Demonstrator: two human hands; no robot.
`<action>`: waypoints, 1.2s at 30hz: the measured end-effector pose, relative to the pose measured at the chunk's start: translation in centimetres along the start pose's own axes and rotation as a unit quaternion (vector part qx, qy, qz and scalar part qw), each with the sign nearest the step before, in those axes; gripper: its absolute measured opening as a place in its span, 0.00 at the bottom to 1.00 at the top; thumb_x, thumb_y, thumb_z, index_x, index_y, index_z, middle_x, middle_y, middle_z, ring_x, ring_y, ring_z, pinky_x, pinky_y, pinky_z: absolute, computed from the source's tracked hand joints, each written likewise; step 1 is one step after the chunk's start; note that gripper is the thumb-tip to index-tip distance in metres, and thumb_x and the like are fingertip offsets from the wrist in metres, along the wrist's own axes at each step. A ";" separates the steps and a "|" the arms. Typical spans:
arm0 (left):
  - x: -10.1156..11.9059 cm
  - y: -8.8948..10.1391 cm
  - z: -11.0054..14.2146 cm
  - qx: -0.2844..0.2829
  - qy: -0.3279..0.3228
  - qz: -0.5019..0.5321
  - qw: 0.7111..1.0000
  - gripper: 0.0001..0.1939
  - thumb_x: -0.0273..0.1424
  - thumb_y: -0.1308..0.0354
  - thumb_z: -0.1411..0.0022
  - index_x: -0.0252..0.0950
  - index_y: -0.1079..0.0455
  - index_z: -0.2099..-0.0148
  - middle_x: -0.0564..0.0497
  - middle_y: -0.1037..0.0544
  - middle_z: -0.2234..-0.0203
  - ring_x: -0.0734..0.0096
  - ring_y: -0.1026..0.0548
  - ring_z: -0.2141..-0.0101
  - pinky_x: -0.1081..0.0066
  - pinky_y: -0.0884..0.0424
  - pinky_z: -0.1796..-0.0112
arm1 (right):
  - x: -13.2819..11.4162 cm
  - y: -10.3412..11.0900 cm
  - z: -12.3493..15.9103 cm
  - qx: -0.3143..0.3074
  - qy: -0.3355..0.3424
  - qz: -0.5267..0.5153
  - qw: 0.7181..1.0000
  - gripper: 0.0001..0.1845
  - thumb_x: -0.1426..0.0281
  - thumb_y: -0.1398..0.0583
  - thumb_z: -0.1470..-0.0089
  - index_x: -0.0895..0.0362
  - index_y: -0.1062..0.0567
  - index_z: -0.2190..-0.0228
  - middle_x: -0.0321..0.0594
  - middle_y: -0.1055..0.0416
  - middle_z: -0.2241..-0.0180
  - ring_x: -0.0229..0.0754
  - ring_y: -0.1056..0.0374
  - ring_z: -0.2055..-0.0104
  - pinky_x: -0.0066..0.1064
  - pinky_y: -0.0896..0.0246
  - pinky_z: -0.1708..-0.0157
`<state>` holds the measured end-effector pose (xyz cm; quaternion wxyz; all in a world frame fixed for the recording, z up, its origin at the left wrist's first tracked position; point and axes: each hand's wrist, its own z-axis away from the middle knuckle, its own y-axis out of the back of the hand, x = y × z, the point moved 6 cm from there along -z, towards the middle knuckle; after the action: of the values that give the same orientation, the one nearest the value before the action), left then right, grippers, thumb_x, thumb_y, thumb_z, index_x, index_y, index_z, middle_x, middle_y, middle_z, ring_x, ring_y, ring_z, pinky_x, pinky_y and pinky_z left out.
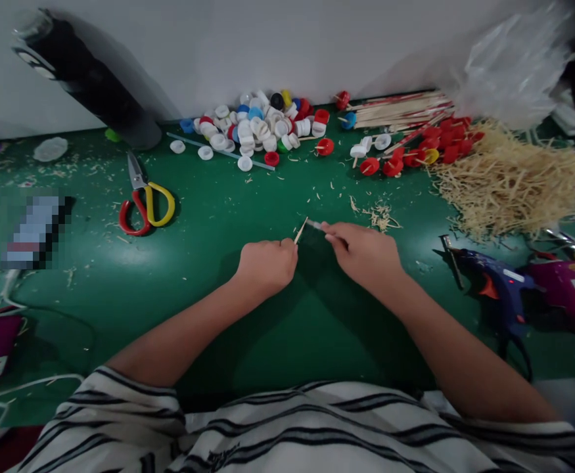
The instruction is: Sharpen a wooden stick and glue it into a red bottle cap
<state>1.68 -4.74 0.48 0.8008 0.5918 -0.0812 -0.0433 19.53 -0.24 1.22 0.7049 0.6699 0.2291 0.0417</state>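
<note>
My left hand (268, 264) is closed around a thin wooden stick (300, 231), whose pale, tapered end points up and away from me. Opposite it, my right hand (363, 255) pinches a small, thin, greyish blade-like piece (313, 224). The tip of that piece is at the stick's tapered end; whether they touch I cannot tell. Both hands are held over the middle of the green table (277, 341). Curled wood shavings (380, 215) lie just beyond my right hand.
Scissors (145, 202) lie left. Behind are a pile of bottle caps (262, 128), red caps with sticks (393, 164) and a bundle of sticks (400, 110). A glue gun (501, 282) and a heap of shavings (508, 180) are right. A dark bottle (94, 79) stands back left.
</note>
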 end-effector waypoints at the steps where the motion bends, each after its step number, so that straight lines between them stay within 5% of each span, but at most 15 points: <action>1: 0.0 0.0 0.0 0.006 0.002 0.001 1.000 0.28 0.37 0.64 0.22 0.32 0.22 0.51 0.37 0.15 0.65 0.50 0.16 0.64 0.64 0.33 0.69 | -0.9 -0.2 0.6 -0.011 0.021 -0.011 1.000 0.22 0.62 0.47 0.28 0.45 0.17 0.44 0.39 0.15 0.51 0.46 0.22 0.59 0.33 0.49 0.72; 5: -0.1 -0.2 0.1 0.020 0.008 0.012 1.000 0.26 0.38 0.62 0.22 0.34 0.22 0.50 0.39 0.15 0.64 0.53 0.16 0.62 0.65 0.33 0.69 | -3.0 -0.8 2.0 -0.043 0.040 -0.019 0.998 0.21 0.63 0.47 0.27 0.44 0.16 0.46 0.38 0.15 0.51 0.44 0.22 0.58 0.32 0.49 0.72; 11: -0.3 -0.4 0.0 0.026 0.014 0.011 1.000 0.25 0.40 0.60 0.22 0.37 0.22 0.52 0.42 0.15 0.63 0.56 0.17 0.62 0.66 0.43 0.71 | -2.8 -1.0 1.1 -0.055 0.030 -0.008 0.998 0.20 0.62 0.47 0.27 0.45 0.16 0.47 0.37 0.15 0.51 0.44 0.22 0.58 0.32 0.52 0.72; 20: -0.4 -0.6 -0.1 0.022 -0.004 0.016 1.000 0.25 0.39 0.62 0.21 0.36 0.23 0.55 0.44 0.18 0.66 0.60 0.21 0.68 0.66 0.48 0.73 | 0.7 -0.3 -1.4 0.004 -0.027 0.029 0.999 0.22 0.63 0.47 0.28 0.50 0.17 0.45 0.42 0.15 0.55 0.47 0.23 0.61 0.34 0.55 0.73; 26: -0.4 -0.6 0.0 0.040 0.007 0.026 0.999 0.23 0.39 0.59 0.22 0.37 0.23 0.51 0.43 0.16 0.64 0.56 0.18 0.63 0.66 0.43 0.71 | -2.0 -0.9 1.0 -0.037 0.045 -0.022 0.998 0.19 0.64 0.45 0.28 0.44 0.15 0.47 0.35 0.15 0.50 0.45 0.21 0.59 0.32 0.48 0.72; 36: -0.4 -0.6 0.0 0.030 0.025 0.017 0.999 0.21 0.38 0.57 0.22 0.38 0.22 0.52 0.44 0.15 0.62 0.55 0.17 0.60 0.65 0.47 0.71 | -3.8 -0.9 2.0 -0.058 0.056 -0.008 0.997 0.21 0.65 0.48 0.26 0.46 0.17 0.45 0.38 0.15 0.51 0.44 0.21 0.58 0.32 0.48 0.72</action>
<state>1.29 -4.85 -0.11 0.7848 0.6154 -0.0726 -0.0124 16.70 -3.55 1.35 0.7289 0.6226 0.2710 0.0870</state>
